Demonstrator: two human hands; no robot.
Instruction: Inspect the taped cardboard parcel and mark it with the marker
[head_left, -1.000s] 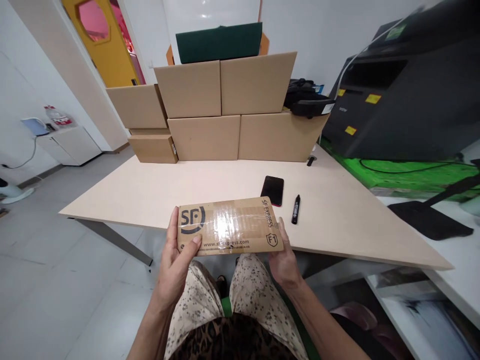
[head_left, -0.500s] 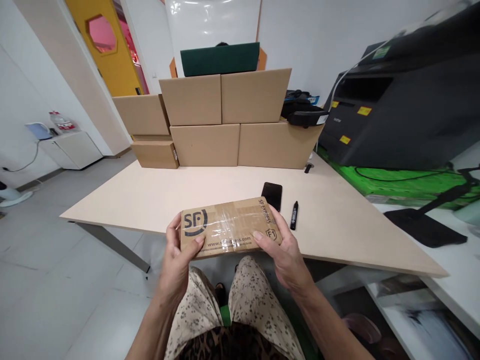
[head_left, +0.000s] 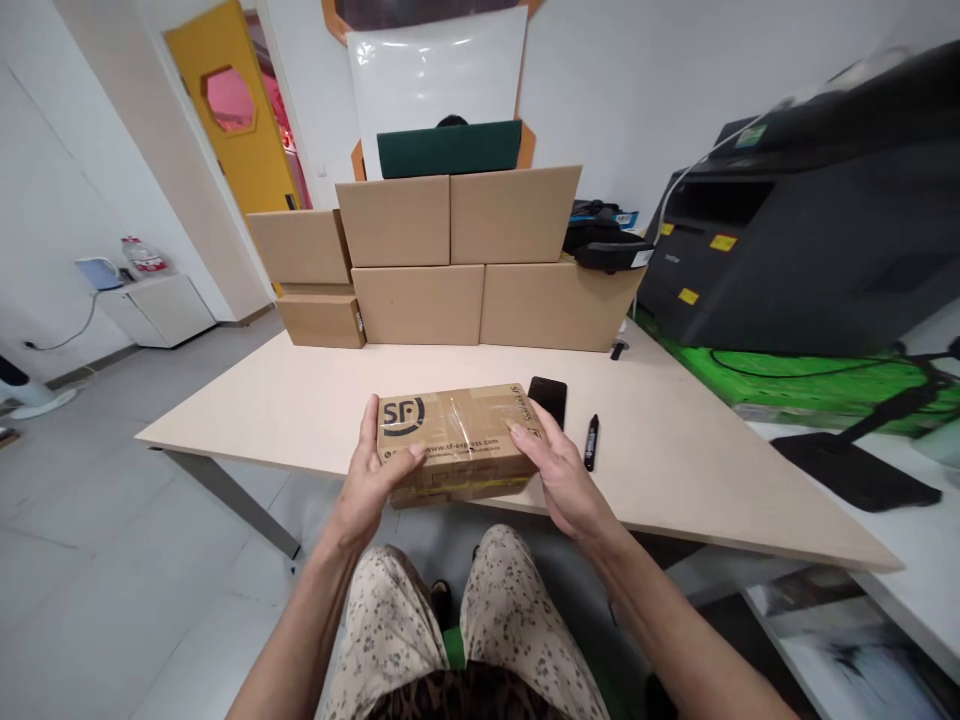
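A small brown cardboard box point(head_left: 461, 425) with SF Express print and clear tape is held between both hands at the table's front edge. My left hand point(head_left: 371, 485) grips its left end, thumb on the top face. On the right end, my right hand point(head_left: 566, 475) has its thumb on top too; the fingers behind the box are mostly hidden. The box's front side, with a yellow strip, faces me. Beyond its right end lies a black phone point(head_left: 551, 393), partly covered by the box and hand. A black marker point(head_left: 592, 443) rests right of my right hand.
Large cardboard boxes point(head_left: 416, 305) are stacked along the back of the table point(head_left: 247, 405), a dark green box point(head_left: 450, 150) on top. A black bag point(head_left: 607, 245) sits on the stack's right. At right stand a dark printer point(head_left: 795, 240) and a black stand base point(head_left: 855, 470).
The box has tipped so that its front side now shows, and it has moved a little farther over the table, with both hands still holding it. The view has shifted slightly upward.
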